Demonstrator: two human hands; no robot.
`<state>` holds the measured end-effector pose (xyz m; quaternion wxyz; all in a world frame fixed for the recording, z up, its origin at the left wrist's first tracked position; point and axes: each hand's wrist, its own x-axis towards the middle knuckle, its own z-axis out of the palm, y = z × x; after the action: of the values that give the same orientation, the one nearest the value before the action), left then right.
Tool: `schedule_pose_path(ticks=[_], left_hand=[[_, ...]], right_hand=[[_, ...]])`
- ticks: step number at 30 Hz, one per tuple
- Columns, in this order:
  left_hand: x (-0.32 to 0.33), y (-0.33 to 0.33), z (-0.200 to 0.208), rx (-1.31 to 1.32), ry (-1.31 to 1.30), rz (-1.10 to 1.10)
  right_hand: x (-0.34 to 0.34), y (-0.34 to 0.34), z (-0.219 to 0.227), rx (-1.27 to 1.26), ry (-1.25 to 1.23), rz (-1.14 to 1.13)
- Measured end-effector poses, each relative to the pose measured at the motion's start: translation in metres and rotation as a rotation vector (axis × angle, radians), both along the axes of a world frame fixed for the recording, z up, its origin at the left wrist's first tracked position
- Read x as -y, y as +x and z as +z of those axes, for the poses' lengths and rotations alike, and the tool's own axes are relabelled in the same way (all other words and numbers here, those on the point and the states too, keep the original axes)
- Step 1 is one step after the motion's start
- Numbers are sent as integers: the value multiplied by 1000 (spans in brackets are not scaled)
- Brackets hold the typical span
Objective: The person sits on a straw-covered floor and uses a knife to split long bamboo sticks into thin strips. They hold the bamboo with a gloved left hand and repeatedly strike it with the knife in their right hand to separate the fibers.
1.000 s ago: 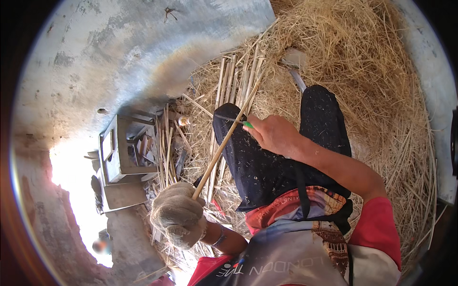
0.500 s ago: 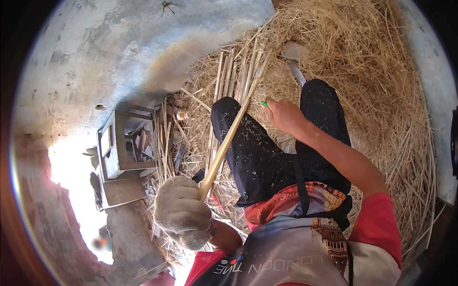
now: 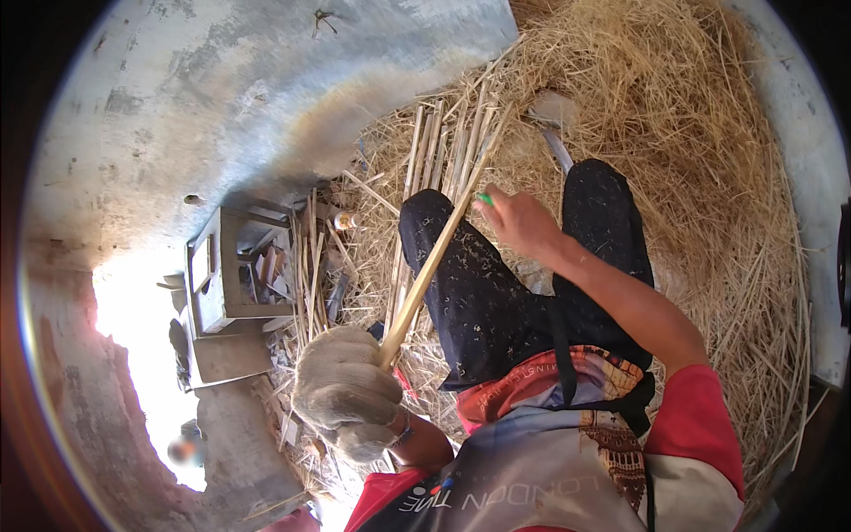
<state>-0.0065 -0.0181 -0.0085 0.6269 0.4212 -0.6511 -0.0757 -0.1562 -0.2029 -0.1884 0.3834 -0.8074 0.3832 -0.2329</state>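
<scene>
My left hand (image 3: 346, 390), in a thick greyish-brown glove, is closed round the lower end of a long pale bamboo strip (image 3: 424, 288). The strip slants up and away across my left thigh toward the straw. My bare right hand (image 3: 523, 222) is closed above my lap, between the knees. A small green piece (image 3: 485, 199) sticks out of its fingers beside the strip; the rest of that object is hidden in the hand. Pale shavings dot my dark trousers (image 3: 479, 293).
Several bamboo strips (image 3: 425, 146) lie beyond my left knee. Shavings and straw (image 3: 683, 115) heap up at the far right. A flat blade-like piece (image 3: 558, 149) lies by my right knee. At left stand a wooden box frame (image 3: 222, 266), loose sticks (image 3: 310, 275) and a wall (image 3: 204, 106).
My right hand, with the green piece, has shifted slightly left toward the strip. My left hand keeps its hold. The whole view has moved a little.
</scene>
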Motion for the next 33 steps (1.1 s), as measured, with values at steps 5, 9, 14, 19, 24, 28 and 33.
schedule_pose_path(ticks=[5, 9, 14, 19, 24, 28, 33], left_hand=[[-4, -4, -1, -116, 4, 41], [-4, -18, -3, -308, -37, 116], [0, -40, 4, -577, -136, 380], [11, -65, 11, -534, -102, 528], [14, -70, 17, -617, -101, 672], [18, -61, 14, -692, -135, 629], [23, -74, 18, -802, -123, 870]], right_hand=[[22, -2, -36, 3, -78, -120], [13, 6, -18, 15, -82, -74], [-10, 6, -5, 173, -240, 58], [32, 0, -19, -126, 153, -184], [5, 5, -15, 151, -147, -37], [43, -8, -40, -108, 131, -168], [-5, 4, 0, 191, -172, 28]])
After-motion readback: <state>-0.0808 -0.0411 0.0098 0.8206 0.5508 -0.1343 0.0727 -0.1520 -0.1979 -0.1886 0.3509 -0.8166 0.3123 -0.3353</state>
